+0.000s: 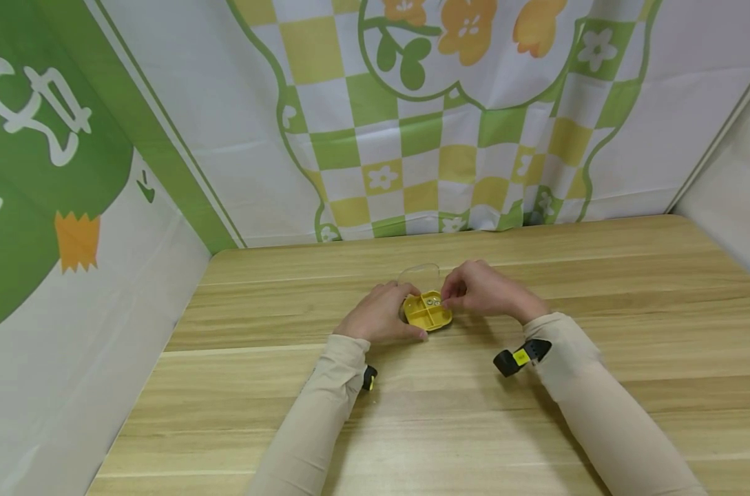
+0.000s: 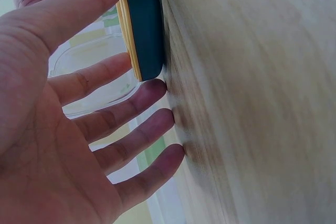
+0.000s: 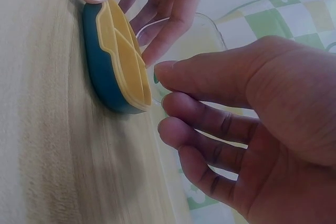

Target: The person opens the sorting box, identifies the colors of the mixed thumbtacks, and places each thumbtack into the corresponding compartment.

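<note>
A small pill box (image 1: 427, 317) with yellow compartments and a dark teal base (image 2: 147, 30) lies on the wooden table. Its clear lid (image 1: 425, 275) stands raised at the far side. Small round shiny pieces (image 1: 433, 302) sit in the far right compartment. My left hand (image 1: 383, 313) holds the box from the left, thumb on the near edge and index finger at the far rim. At the right rim, my right hand (image 1: 483, 289) has curled fingers, thumb tip close to the hidden index tip. Whether a small piece is between them cannot be made out.
The wooden table (image 1: 257, 399) extends around both arms. A checked, flowered curtain (image 1: 387, 138) hangs behind its back edge, with a green and white cloth (image 1: 46, 172) at the left. Dark wrist straps (image 1: 520, 357) sit on the sleeves.
</note>
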{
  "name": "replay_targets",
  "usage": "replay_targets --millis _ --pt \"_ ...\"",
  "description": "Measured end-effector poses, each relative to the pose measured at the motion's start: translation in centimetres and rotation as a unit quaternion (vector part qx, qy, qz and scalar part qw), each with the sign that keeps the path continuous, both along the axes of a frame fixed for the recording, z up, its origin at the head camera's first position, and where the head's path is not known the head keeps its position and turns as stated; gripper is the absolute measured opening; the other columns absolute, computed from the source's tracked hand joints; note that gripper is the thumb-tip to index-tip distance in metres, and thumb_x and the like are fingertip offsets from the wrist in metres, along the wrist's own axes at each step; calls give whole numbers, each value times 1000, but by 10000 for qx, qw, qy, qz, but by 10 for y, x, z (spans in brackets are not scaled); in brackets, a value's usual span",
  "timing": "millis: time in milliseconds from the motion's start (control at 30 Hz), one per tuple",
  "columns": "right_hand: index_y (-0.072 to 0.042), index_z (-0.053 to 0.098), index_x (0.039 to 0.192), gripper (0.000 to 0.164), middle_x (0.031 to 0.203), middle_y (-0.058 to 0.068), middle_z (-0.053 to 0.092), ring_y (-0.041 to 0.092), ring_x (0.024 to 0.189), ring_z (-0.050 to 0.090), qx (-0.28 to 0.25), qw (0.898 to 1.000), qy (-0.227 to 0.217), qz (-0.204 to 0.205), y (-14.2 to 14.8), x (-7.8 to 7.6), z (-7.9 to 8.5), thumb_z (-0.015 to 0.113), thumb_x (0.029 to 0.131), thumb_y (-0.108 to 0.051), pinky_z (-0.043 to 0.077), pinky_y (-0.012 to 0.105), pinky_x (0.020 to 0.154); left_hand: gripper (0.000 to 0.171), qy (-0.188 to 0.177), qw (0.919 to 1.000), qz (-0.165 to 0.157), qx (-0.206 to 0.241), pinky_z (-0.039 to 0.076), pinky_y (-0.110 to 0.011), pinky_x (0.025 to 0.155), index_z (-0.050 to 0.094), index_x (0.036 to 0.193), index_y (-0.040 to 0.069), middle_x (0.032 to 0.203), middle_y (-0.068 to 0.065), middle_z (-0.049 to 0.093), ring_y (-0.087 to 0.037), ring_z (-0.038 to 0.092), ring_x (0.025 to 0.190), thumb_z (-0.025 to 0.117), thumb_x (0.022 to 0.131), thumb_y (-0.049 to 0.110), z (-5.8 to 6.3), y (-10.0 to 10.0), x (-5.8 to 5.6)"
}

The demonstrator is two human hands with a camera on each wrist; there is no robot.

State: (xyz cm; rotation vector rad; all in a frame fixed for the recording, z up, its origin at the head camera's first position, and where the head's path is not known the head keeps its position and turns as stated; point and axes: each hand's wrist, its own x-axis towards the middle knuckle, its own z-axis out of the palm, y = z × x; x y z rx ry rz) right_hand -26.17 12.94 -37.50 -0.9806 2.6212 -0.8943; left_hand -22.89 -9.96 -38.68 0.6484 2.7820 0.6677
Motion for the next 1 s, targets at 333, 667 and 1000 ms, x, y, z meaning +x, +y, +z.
replay_targets --millis 333,667,1000 --pt "-5 76 91 6 82 -4 70 12 72 62 -1 9999 -51 128 -2 1 1 75 92 -10 54 30 66 72 11 10000 -24 8 46 -42 103 58 137 9 129 -9 60 -26 55 117 89 79 38 0 0 0" --pt "-7 76 88 4 81 -4 69 11 72 62 -6 9998 -149 141 -7 1 -4 74 92 -6 54 30 67 73 23 10000 -33 -22 45 -42 104 57 138 10 131 -9 60 -26 55 119 88 79 39 1 0 0" --pt "-7 75 88 4 80 -4 68 11 71 60 24 9997 -197 125 -9 1 -8 75 92 -8 52 30 65 73 14 10000 -24 -28 45 -42 105 57 139 10 132 -9 60 -26 54 120 88 80 40 0 -1 0"
